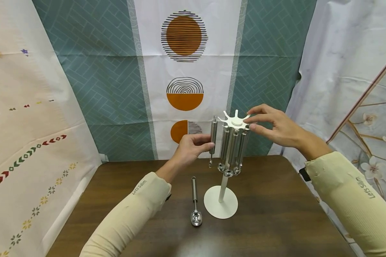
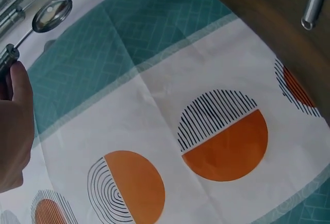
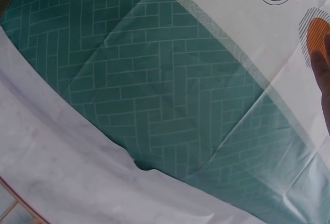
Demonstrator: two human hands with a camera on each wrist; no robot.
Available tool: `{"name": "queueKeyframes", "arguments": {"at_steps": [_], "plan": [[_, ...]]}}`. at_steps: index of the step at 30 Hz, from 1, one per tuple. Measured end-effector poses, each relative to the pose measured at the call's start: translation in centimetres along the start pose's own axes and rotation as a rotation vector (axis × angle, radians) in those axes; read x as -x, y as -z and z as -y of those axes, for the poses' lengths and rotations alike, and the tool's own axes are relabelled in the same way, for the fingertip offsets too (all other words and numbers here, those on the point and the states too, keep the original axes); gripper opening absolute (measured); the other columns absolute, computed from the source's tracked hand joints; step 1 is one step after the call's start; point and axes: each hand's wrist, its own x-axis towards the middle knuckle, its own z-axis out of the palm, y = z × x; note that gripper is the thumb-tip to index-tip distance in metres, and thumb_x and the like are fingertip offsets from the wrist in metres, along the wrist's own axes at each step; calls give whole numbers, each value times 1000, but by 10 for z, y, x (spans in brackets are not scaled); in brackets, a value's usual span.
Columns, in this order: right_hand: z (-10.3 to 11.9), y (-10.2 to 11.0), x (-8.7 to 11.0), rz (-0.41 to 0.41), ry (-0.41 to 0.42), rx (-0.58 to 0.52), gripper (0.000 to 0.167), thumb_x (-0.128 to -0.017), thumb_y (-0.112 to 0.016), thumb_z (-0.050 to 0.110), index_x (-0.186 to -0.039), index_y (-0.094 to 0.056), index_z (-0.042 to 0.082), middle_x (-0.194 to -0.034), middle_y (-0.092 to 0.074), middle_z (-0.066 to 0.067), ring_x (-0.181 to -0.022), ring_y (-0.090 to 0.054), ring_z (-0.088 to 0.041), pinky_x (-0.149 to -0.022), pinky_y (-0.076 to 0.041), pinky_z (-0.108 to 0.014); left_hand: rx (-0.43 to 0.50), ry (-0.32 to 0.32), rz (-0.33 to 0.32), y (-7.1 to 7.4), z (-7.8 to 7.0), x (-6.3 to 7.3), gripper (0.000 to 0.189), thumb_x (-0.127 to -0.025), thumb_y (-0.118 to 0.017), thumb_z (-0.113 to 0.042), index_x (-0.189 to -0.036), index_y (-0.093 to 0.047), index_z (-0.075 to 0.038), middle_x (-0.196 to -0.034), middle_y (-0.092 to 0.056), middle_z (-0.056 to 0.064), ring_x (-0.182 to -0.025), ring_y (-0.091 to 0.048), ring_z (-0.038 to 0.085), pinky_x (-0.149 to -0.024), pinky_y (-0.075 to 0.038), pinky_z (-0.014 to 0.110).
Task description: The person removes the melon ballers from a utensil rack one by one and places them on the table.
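Note:
My left hand (image 1: 194, 144) pinches the thick handle of a metal spoon (image 1: 213, 134), which hangs upright just left of the white rack (image 1: 237, 122). In the left wrist view, its shiny oval bowl (image 2: 52, 14) extends past the thumb on a thin neck. At the rack's top right, my right hand (image 1: 276, 126) has its fingers extended, the fingertips right at the spoked top. Several metal utensils (image 1: 233, 150) hang from the spokes with their heads down. On the table lies another metal spoon (image 1: 196, 217), left of the rack's round base (image 1: 221, 210).
The brown wooden table (image 1: 260, 217) has the rack standing toward its back. Behind it hangs a green and white cloth (image 1: 112, 89) with orange circles. Pale patterned cloths hang on the left (image 1: 25, 117) and right (image 1: 341, 71).

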Motion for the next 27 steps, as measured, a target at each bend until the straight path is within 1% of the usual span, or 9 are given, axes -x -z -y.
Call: {"name": "queueKeyframes", "arguments": {"at_steps": [3,10,14,17,20,27], "plan": [[0,-1,0,-14,-3,-6,21,-96,-65,14,-115,-75,8,-123,-58,-12,-114,-52,-27,-86,-41,-48,-18,23,-38,5,3,3,31,-88,-76,-7,-118,-72,1,-109,-73,11,-99,-69,21,-89,-54,31],[-1,-2,3,-62,11,-21,20,-92,-69,6,-111,-76,8,-111,-57,-2,-103,-49,-11,-82,-39,-31,-26,38,-123,13,16,13,31,-85,-80,-8,-114,-73,0,-102,-74,9,-95,-68,24,-79,-55,26],[-3,-4,4,-87,30,-28,21,-89,-71,1,-108,-77,7,-107,-57,-1,-100,-49,-8,-80,-39,-27,-25,59,-152,17,25,19,28,-85,-80,-7,-112,-73,1,-100,-74,10,-91,-69,22,-79,-56,26],[-5,-5,4,-103,40,-35,21,-87,-72,-2,-106,-78,6,-105,-57,-2,-98,-49,-7,-79,-39,-25,-40,66,-166,19,31,22,28,-85,-80,-7,-111,-73,2,-100,-74,11,-89,-69,20,-79,-56,26],[-4,-5,4,-101,45,-35,23,-87,-73,-2,-107,-78,7,-104,-56,-1,-95,-48,-8,-76,-37,-24,-59,69,-180,21,37,25,29,-85,-80,-8,-112,-74,1,-100,-75,10,-89,-68,18,-79,-55,26],[-1,-4,1,-73,36,-7,29,-87,-76,4,-115,-75,9,-101,-56,0,-87,-46,-8,-70,-34,-26,-30,93,-166,27,51,33,27,-85,-79,-4,-110,-74,4,-98,-75,12,-84,-70,19,-79,-58,29]]}}
